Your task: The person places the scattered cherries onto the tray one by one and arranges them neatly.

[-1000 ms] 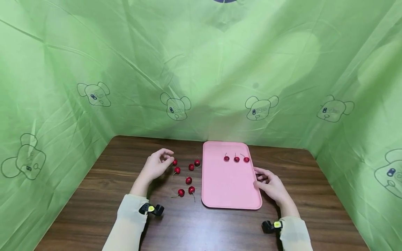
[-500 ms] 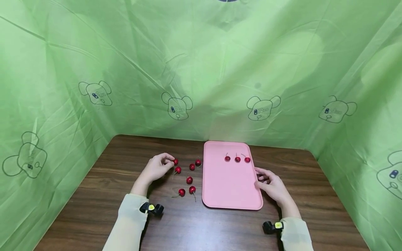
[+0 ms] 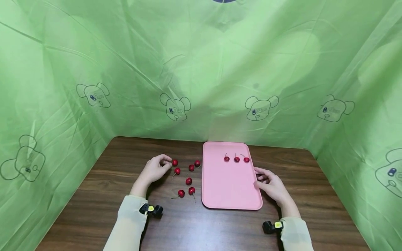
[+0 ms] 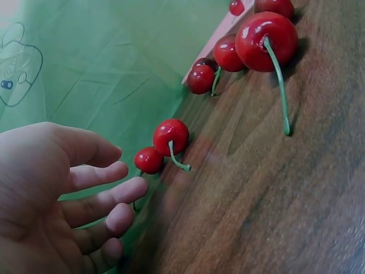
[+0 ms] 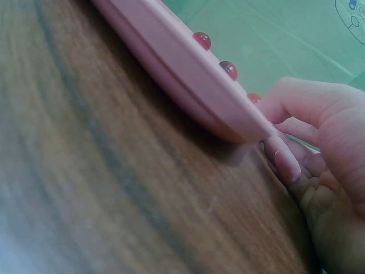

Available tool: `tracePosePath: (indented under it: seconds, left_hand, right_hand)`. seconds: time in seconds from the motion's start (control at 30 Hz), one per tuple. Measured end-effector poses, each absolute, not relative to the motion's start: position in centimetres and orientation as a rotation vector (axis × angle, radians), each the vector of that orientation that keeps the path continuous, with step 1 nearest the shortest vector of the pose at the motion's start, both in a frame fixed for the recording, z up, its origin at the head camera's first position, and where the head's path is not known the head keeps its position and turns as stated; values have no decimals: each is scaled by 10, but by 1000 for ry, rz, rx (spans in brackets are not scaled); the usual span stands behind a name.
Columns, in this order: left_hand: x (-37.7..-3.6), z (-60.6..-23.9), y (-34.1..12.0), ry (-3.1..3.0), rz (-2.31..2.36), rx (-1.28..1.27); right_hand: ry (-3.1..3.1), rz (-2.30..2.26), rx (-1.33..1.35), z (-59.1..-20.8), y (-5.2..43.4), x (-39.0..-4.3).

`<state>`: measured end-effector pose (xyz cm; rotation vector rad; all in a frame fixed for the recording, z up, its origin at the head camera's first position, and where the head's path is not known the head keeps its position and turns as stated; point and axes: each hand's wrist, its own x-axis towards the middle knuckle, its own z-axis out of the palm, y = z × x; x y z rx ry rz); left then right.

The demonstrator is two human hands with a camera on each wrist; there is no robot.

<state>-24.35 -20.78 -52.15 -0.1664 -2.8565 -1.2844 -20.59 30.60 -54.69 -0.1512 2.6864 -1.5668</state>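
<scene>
My left hand (image 3: 156, 169), fingers loosely bent, is at the left of the table. Its thumb and index fingertips are beside a red cherry (image 3: 175, 162); in the left wrist view this cherry (image 4: 149, 160) sits just past the fingertips, its stem partly hidden behind them. Closest to it lies another stemmed cherry (image 3: 177, 171). Several more cherries (image 3: 188, 181) are scattered between this hand and the pink tray (image 3: 230, 186). My right hand (image 3: 271, 184) holds the tray's right edge, thumb at the rim (image 5: 259, 123). Three cherries (image 3: 237, 159) form a row near the tray's far end.
The brown wooden table (image 3: 216, 230) reaches back to a green fabric curtain (image 3: 220, 69) printed with mouse heads, which also encloses both sides. Each wrist carries a black camera, one on the left (image 3: 151, 209) and one on the right (image 3: 272, 226).
My left hand has come down and its fingertips have drawn in beside the farthest-left cherry. The right hand, tray and cherries stay where they were; the head view shifts slightly.
</scene>
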Motion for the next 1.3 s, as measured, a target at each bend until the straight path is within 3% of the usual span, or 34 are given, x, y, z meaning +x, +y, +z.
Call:
tracePosePath:
  seconds: [1.3]
  left_hand:
    - [-263, -541, -189, -2776, -1294, -228]
  right_hand:
    - [2708, -1572, -205, -551, 307, -208]
